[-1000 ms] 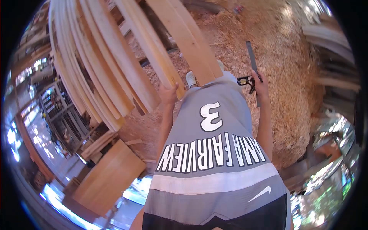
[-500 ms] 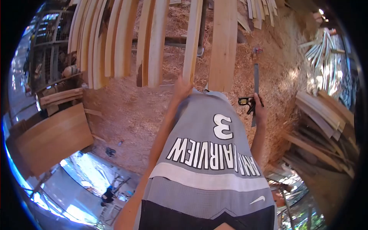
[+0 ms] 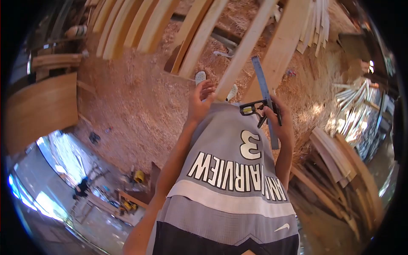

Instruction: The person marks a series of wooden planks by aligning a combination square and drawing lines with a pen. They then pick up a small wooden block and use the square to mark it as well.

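The left hand [image 3: 199, 104] grips the near end of a long pale wooden plank [image 3: 245, 49], which runs away up-right. The right hand [image 3: 278, 121] clasps a grey metal combination square [image 3: 264, 98], its blade pointing forward.

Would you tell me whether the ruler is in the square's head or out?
In: the ruler passes through the black head, projecting above and below the right hand.

Grey sleeveless jersey [image 3: 212, 212]: large white numeral "3" [image 3: 249, 144], dark-outlined, seen upside down. Below it, inverted white block lettering [image 3: 231, 176]: "FAIRVIEW", with "AMA" at the far end. White swoosh logo [image 3: 284, 228] near the hem. Graduations on grey steel combination-square blade [image 3: 260, 74]: too small to read.
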`<state>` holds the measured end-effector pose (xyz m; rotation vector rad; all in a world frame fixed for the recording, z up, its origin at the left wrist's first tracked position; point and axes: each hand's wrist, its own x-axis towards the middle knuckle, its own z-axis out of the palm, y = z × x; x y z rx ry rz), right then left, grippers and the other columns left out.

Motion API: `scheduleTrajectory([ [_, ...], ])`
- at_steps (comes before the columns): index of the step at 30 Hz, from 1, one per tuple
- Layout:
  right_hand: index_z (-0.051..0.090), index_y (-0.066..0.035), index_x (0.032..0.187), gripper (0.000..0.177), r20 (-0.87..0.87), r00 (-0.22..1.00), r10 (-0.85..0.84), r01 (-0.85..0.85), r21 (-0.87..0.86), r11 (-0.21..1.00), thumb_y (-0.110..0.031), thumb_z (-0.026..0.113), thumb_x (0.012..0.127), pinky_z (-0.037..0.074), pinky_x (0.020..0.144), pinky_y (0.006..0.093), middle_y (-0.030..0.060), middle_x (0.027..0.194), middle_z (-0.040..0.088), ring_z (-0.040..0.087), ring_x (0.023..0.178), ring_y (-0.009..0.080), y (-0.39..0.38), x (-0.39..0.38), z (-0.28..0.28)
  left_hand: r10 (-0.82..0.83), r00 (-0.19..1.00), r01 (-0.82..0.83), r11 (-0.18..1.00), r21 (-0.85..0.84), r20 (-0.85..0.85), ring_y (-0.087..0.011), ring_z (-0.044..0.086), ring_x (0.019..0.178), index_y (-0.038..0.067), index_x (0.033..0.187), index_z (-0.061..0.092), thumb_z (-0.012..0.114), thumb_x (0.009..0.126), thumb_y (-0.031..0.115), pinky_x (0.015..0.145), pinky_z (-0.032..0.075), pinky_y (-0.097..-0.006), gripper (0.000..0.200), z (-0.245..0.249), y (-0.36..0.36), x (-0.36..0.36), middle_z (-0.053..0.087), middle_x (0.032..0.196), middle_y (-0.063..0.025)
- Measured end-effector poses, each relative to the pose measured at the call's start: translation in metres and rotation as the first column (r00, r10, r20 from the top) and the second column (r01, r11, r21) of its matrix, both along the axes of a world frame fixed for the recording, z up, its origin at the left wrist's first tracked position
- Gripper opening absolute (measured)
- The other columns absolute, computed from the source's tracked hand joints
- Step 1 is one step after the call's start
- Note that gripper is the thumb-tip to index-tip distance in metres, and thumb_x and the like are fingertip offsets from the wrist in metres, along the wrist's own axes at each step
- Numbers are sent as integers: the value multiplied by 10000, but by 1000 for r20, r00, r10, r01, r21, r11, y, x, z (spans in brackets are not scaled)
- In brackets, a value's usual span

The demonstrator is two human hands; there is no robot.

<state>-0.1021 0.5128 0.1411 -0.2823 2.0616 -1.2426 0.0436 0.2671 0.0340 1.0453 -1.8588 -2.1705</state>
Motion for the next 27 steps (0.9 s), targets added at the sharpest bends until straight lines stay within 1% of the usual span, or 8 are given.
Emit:
scheduleTrajectory([
  [6, 590, 16, 1351, 394, 101, 980, -170, 174, -35, 984, -80, 644, 972, 504, 704, 248, 50, 962, 689, 623, 812, 102, -40, -7, 16, -1, 994, 14, 993, -115, 113, -217, 693, 1110, 28, 1347, 577, 657, 909, 25, 969, 528, -348, 446, 3, -12, 35, 711, 1219, -121],
  [10, 587, 27, 1350, 400, 124, 953, -277, 278, 8, 961, -113, 639, 979, 491, 634, 235, 50, 917, 667, 638, 807, 99, -55, -12, 15, 36, 985, -28, 999, -47, 168, -224, 696, 1108, 33, 1333, 589, 665, 908, 46, 960, 531, -355, 432, -20, -23, 48, 718, 1214, -120],
  [14, 573, 37, 1358, 422, 104, 913, -395, 397, 6, 918, -124, 647, 975, 498, 630, 234, 62, 932, 674, 649, 813, 108, -41, -17, 21, -134, 976, 147, 987, -62, 170, -237, 697, 1109, 34, 1331, 594, 692, 898, 70, 959, 533, -376, 445, -22, -17, 32, 719, 1209, -119],
  [20, 577, 39, 1344, 427, 151, 818, -555, 568, -60, 821, -109, 679, 956, 542, 777, 267, 105, 1054, 710, 680, 891, 157, -53, 5, 19, -422, 902, 429, 898, -97, 89, -269, 672, 1156, 37, 1374, 552, 728, 868, 75, 985, 521, -396, 537, 13, -43, -10, 683, 1274, -139],
  [22, 591, 37, 1309, 386, 111, 890, -442, 455, -154, 877, -94, 679, 956, 544, 842, 291, 112, 1089, 712, 685, 928, 169, -64, 10, 14, -462, 885, 466, 868, -172, 62, -286, 662, 1171, 38, 1395, 532, 738, 852, 67, 993, 517, -400, 581, 43, -43, -27, 666, 1296, -153],
  [24, 593, 36, 1297, 372, 104, 926, -362, 374, -133, 918, -99, 678, 961, 546, 838, 294, 112, 1081, 713, 684, 926, 166, -69, 3, 17, -478, 879, 417, 773, -477, -6, -317, 633, 1207, 29, 1444, 467, 760, 815, 41, 1013, 503, -405, 694, 67, -37, -37, 615, 1356, -172],
  [25, 596, 35, 1286, 359, 115, 958, -262, 274, -107, 956, -103, 677, 965, 548, 835, 298, 111, 1073, 714, 683, 924, 163, -69, -2, 19, -478, 878, 416, 770, -483, -7, -317, 633, 1207, 29, 1444, 467, 760, 815, 41, 1013, 503, -405, 694, 80, -32, -43, 615, 1356, -172],
  [27, 606, 32, 1274, 345, 114, 978, -174, 187, -120, 975, -118, 678, 971, 550, 833, 302, 110, 1062, 716, 683, 918, 161, -70, -13, 26, -579, 815, 468, 639, -610, 18, -351, 615, 1216, 21, 1471, 426, 778, 784, 26, 1040, 485, -411, 772, 99, -17, -53, 593, 1342, -189],
])
